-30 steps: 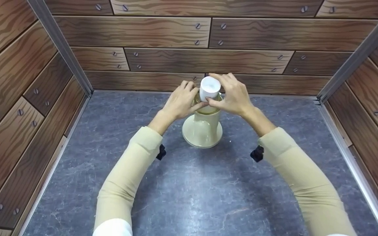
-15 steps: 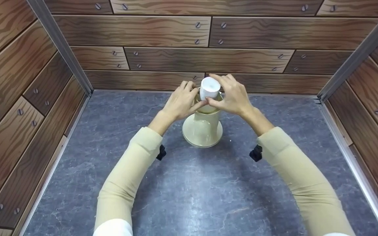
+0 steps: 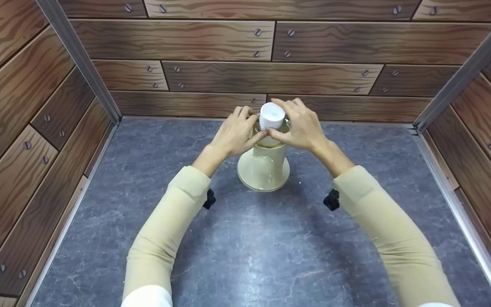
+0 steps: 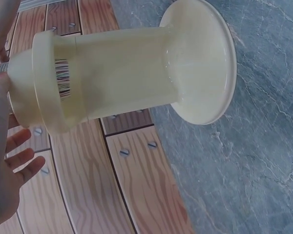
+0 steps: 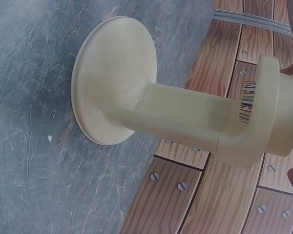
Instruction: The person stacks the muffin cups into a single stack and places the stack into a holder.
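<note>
A cream stand with a flared round base, a column and a wider collar stands upright on the grey floor. At its top sits a white round cup-like piece, its end facing up. My left hand holds the left side of the stand's top, thumb reaching across the front. With thumb and forefinger, my right hand grips the white piece from the right. In the left wrist view, the cream collar shows beside loosely spread fingers. Ridges show at the collar's far side; the fingers partly hide the join.
Wood-plank-patterned panels enclose the back and sides, with metal rails along the edges. A striped label is on the stand's neck. A tiny white speck lies on the marbled grey surface.
The white piece has shifted slightly down and left, and my right hand has moved with it. My left hand and the stand have stayed almost in place.
</note>
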`<state>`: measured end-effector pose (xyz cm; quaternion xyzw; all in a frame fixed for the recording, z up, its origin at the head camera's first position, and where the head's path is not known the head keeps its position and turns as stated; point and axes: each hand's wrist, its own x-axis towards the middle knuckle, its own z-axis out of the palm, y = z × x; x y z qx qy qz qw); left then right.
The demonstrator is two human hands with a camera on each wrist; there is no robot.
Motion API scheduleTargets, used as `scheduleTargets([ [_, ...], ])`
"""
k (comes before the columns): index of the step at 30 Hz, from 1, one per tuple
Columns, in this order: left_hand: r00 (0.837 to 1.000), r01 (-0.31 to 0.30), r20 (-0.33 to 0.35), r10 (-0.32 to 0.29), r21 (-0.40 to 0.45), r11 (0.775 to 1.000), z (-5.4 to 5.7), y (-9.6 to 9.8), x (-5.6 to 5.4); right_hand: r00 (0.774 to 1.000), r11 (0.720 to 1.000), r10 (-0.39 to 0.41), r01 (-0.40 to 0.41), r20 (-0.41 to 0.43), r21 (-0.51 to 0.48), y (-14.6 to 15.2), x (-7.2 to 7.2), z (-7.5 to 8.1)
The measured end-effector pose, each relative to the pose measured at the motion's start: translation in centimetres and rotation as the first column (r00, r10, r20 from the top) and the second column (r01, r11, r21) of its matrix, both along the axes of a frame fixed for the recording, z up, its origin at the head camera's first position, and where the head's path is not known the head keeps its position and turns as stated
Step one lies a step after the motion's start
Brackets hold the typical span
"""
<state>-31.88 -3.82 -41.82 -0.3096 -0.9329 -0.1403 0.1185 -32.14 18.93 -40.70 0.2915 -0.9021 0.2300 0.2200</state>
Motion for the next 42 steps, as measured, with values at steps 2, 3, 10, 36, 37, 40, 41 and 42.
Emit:
scheduleTargets([
  [2, 1.000, -0.003, 0.004, 0.003, -0.004, 1.000, -0.01, -0.03, 0.05, 1.000, 1.000, -0.001, 0.001, 0.003, 0.004, 0.03, -0.05, -0.09],
  [3, 1.000, -0.005, 0.005, 0.005, -0.007, 1.000, 0.00, -0.04, 0.05, 1.000, 1.000, -0.001, 0.001, 0.005, 0.005, 0.03, -0.07, -0.12],
  [10, 1.000, -0.008, -0.001, 0.008, -0.007, 1.000, 0.08, -0.02, 0.06, 1.000, 1.000, -0.006, 0.005, 0.026, 0.013, 0.00, -0.20, -0.22],
  [36, 1.000, -0.009, 0.023, 0.009, 0.021, 1.000, 0.10, -0.46, 0.04, 0.998, 0.999, -0.015, 0.013, 0.063, 0.037, 0.15, -0.62, -0.83],
  [37, 1.000, -0.009, 0.022, 0.009, 0.022, 1.000, 0.10, -0.46, 0.04, 0.998, 0.999, -0.017, 0.015, 0.064, 0.038, 0.17, -0.61, -0.84],
  [40, 1.000, -0.009, 0.019, 0.008, 0.025, 1.000, 0.05, -0.50, 0.08, 0.998, 0.999, -0.017, 0.015, 0.058, 0.036, 0.30, -0.53, -0.83],
  [41, 1.000, -0.009, 0.018, 0.009, 0.027, 1.000, 0.01, -0.53, 0.08, 0.998, 0.999, -0.017, 0.015, 0.055, 0.036, 0.37, -0.48, -0.83],
  [42, 1.000, -0.009, 0.017, 0.008, 0.029, 1.000, -0.01, -0.58, 0.11, 0.998, 0.999, -0.017, 0.015, 0.052, 0.036, 0.46, -0.43, -0.82],
])
